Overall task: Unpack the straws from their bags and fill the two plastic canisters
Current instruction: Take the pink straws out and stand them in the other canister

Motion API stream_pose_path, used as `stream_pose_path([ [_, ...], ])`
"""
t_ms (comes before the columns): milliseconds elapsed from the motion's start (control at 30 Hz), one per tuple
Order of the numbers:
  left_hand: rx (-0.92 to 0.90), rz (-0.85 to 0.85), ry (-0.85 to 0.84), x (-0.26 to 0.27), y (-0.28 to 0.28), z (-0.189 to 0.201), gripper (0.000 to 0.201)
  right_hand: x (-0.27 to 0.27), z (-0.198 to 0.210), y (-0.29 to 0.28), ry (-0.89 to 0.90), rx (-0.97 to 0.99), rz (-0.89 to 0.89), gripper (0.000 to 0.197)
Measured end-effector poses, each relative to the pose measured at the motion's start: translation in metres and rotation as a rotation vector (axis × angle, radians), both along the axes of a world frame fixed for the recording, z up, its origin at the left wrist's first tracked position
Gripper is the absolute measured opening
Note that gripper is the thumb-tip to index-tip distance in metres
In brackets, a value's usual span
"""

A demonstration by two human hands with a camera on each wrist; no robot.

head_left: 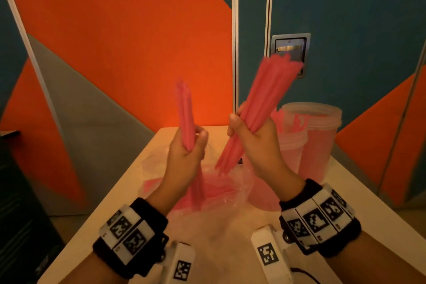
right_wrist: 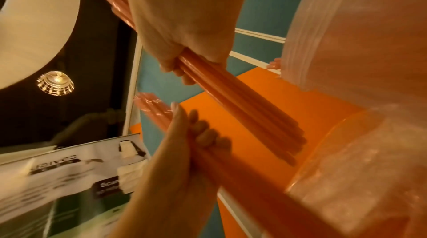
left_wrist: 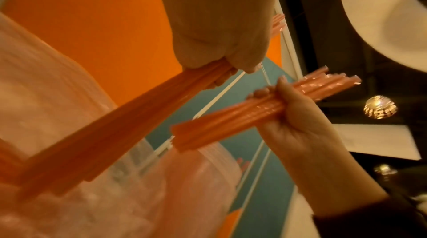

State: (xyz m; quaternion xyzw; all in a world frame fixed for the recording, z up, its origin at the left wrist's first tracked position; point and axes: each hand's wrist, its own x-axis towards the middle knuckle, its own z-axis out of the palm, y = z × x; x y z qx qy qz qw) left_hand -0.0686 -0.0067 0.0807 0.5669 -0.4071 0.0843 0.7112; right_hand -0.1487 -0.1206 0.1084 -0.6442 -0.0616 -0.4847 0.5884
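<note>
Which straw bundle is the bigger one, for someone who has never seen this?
Above the pale table, the two hands each grip pink straws. It is the bundle in the right hand: the thicker bundle, tilted toward the canisters, unlike the left hand's thinner, upright bunch.

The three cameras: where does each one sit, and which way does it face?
Head: on the head, facing down-forward at both hands, the left hand and right hand, each gripping pink straws; both banded wrists show.
Left wrist: under the left hand, facing up along it toward the ceiling lamp.
Right wrist: under the right hand, likewise.
Shared: both wrist views show both hands and the lamp.
</note>
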Motion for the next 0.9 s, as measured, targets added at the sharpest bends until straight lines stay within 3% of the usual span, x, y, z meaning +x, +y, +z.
stream_pose_path([
  [100,-0.082,-0.026,0.068,-0.025,-0.032,0.002,0.036,-0.004,-0.003,0.009,0.046,-0.035,0.031,0.009],
  [300,-0.054,-0.042,0.330,-0.054,-0.076,-0.033,0.049,-0.012,-0.040,-0.009,0.206,0.039,-0.085,0.028],
  [433,0.001,-0.043,0.426,-0.070,-0.091,-0.047,0.027,-0.016,-0.062,-0.013,0.296,0.173,-0.104,0.057],
  [467,0.020,-0.048,0.437,-0.072,-0.094,-0.051,0.032,-0.019,-0.065,-0.014,0.320,0.223,-0.066,0.052],
  [567,0.029,-0.101,0.532,-0.074,-0.100,-0.058,0.085,-0.025,-0.072,-0.019,0.428,0.271,0.053,0.019],
  [633,0.051,-0.158,0.588,-0.072,-0.105,-0.067,0.106,-0.024,-0.074,-0.021,0.421,0.299,0.083,0.037],
  [700,0.023,-0.273,0.663,-0.072,-0.099,-0.060,0.115,-0.020,-0.075,-0.019,0.329,0.399,0.081,0.060],
  [767,-0.060,-0.419,0.726,-0.079,-0.088,-0.042,0.109,-0.018,-0.075,-0.017,0.266,0.454,0.060,0.061],
  [867,-0.108,-0.506,0.724,-0.088,-0.084,-0.031,0.057,-0.020,-0.077,-0.018,0.259,0.419,-0.016,0.042],
  [900,-0.130,-0.536,0.719,-0.091,-0.081,-0.029,0.057,-0.020,-0.078,-0.020,0.265,0.392,-0.061,0.035],
])
